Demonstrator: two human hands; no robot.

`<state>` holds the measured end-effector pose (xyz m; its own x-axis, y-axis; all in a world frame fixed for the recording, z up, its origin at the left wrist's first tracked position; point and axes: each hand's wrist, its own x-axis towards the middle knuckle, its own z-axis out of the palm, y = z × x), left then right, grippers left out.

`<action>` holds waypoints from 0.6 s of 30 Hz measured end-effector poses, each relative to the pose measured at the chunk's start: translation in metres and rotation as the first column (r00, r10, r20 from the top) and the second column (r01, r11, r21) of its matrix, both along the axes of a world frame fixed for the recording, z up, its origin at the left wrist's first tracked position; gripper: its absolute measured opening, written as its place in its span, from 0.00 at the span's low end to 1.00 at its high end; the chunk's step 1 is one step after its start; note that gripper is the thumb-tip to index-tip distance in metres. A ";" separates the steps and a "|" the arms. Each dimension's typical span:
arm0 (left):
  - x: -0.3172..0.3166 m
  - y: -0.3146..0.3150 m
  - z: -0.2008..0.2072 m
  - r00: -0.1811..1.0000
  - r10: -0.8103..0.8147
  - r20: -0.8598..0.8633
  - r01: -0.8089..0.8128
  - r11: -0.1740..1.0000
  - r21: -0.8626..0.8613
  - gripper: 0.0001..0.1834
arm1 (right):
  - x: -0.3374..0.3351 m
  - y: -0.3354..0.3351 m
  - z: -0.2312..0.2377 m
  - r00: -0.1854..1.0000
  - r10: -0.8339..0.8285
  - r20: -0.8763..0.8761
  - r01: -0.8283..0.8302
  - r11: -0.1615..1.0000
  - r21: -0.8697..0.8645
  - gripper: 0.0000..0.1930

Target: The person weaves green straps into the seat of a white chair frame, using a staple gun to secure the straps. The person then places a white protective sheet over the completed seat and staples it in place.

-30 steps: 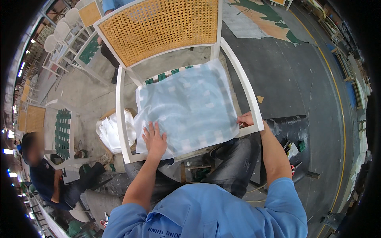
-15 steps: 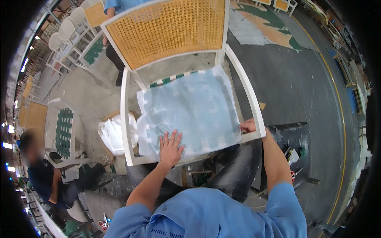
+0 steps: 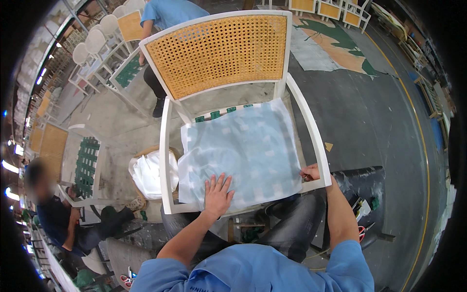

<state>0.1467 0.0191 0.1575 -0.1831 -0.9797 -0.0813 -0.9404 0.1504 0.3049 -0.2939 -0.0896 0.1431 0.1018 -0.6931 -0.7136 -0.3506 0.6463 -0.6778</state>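
Note:
Before me stands a white armchair (image 3: 317, 131) with a tan woven cane back (image 3: 219, 53). A thin, see-through whitish sheet (image 3: 248, 146) lies over its seat, with green webbing (image 3: 215, 115) showing at the rear edge. My left hand (image 3: 218, 195) rests flat on the sheet near the front left, fingers spread. At the front right corner, my right hand (image 3: 310, 172) pinches the sheet's edge beside the armrest. The fingertips there are partly hidden.
A basket of white material (image 3: 148, 175) sits left of the chair. To the right is a dark bench (image 3: 362, 185) with red-handled scissors (image 3: 362, 232). A seated person (image 3: 58, 219) works at the left by another chair; someone in blue (image 3: 170, 14) bends behind mine.
The whole view has shifted, so the chair sits slightly lower and further right. Both hands keep their places on the sheet.

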 end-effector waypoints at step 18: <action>-0.023 -0.155 0.021 0.991 -0.026 -0.128 -0.003 0.975 -0.221 0.27 | 0.223 0.132 0.064 0.771 0.181 -0.611 -0.609 0.493 -0.622 0.31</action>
